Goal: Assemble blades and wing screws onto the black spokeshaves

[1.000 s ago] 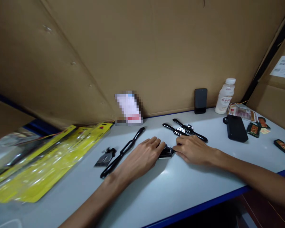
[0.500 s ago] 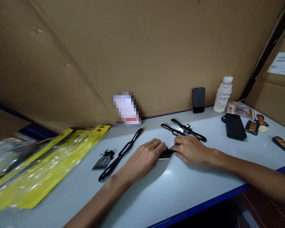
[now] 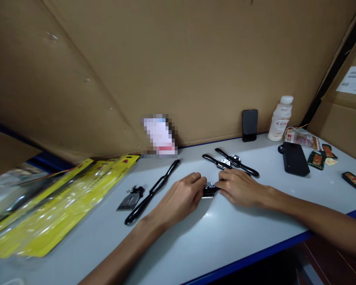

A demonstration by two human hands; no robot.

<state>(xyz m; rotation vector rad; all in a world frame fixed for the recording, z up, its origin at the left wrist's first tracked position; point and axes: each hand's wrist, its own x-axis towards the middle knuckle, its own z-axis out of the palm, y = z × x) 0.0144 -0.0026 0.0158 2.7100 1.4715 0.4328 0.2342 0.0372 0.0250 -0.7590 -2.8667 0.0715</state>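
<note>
"Spokeshave (image 3: 208,190), black with a bright strip along its near edge, sits between a person's two bare hands near the middle of a pale, blue-edged table (image 3: 225,241)."

"Who has hold of which end?"

"The left hand (image 3: 185,194) closes its fingers over the left end, while the right hand (image 3: 240,188) pinches the right end between thumb and fingers. Both grips are closed on the tool, and the knuckles hide most of it."

"Is it resting on the tabletop?"

"That cannot be told from this angle; it is low, at or just above the surface."

"And what lies around it?"

"Just beyond the right hand, two similar black tools (image 3: 235,160) lie side by side; whether the knuckles touch the nearer one is unclear. Left of the left hand, a slim black frame with two handles (image 3: 150,194) lies at a slant, a grey blade (image 3: 129,200) just beside it."

"Farther out?"

"Yellow-backed clear packaging (image 3: 68,209) spreads across the left side. To the right, a dark phone (image 3: 249,125) stands against a cardboard wall (image 3: 195,71), with a white-capped bottle (image 3: 280,118) near it and a black case (image 3: 296,158) lying flat in front of the bottle."
</note>
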